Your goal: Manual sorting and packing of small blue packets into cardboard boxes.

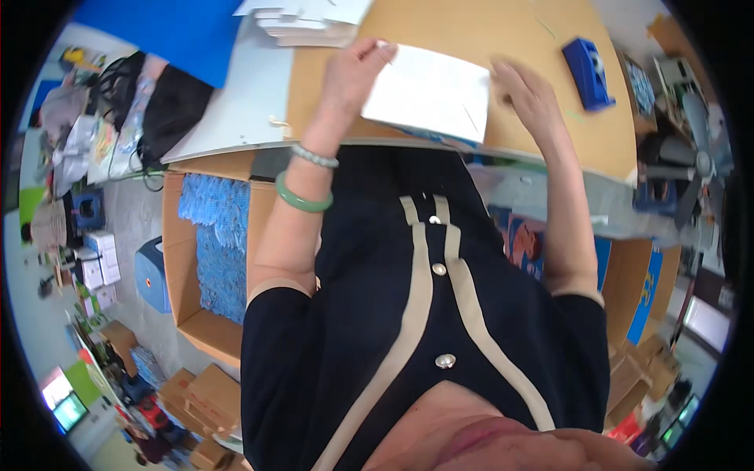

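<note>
A white rectangular piece (430,90), a flat box or folded card with a strip of blue along its near side, lies at the table's near edge. Thumb and fingers of my left hand (357,74) pinch its far left corner. Beside its right edge is my right hand (530,98), its fingers smeared by motion. Whether that hand touches the piece cannot be made out. A thin dark line shows near the piece's right end.
A blue tape dispenser (587,74) stands at the right of the tan tabletop (471,23). White folded sheets (306,27) are stacked far left, near a blue panel (169,35). Below the table, an open carton (182,294) at left holds blue netted bundles (220,251).
</note>
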Demonstrator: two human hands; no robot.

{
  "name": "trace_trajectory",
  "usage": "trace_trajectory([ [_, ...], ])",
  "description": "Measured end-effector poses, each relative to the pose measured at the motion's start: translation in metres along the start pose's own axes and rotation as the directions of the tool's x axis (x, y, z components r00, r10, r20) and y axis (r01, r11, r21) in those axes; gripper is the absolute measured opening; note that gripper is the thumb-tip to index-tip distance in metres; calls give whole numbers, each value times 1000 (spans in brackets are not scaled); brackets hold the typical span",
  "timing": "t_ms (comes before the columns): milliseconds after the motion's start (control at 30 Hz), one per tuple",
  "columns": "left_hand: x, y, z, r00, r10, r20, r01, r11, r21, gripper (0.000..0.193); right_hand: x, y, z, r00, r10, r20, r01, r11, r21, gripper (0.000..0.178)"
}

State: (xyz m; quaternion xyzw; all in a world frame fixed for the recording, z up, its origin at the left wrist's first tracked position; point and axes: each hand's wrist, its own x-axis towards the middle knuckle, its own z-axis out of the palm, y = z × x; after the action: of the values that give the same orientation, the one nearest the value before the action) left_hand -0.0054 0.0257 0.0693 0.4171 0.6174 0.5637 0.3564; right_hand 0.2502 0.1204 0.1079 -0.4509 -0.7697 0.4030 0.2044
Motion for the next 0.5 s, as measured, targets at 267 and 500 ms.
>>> trace_trajectory([
  [267, -72, 39, -7, 692, 695, -195, -589, 700, 405, 22, -26, -40, 10, 906, 101, 410, -358, 700, 619, 62],
  [500, -131, -4, -83, 442, 754, 486, -635, -121, 763, 24, 40, -85, 125, 914, -332, 234, 125, 779, 614, 58],
])
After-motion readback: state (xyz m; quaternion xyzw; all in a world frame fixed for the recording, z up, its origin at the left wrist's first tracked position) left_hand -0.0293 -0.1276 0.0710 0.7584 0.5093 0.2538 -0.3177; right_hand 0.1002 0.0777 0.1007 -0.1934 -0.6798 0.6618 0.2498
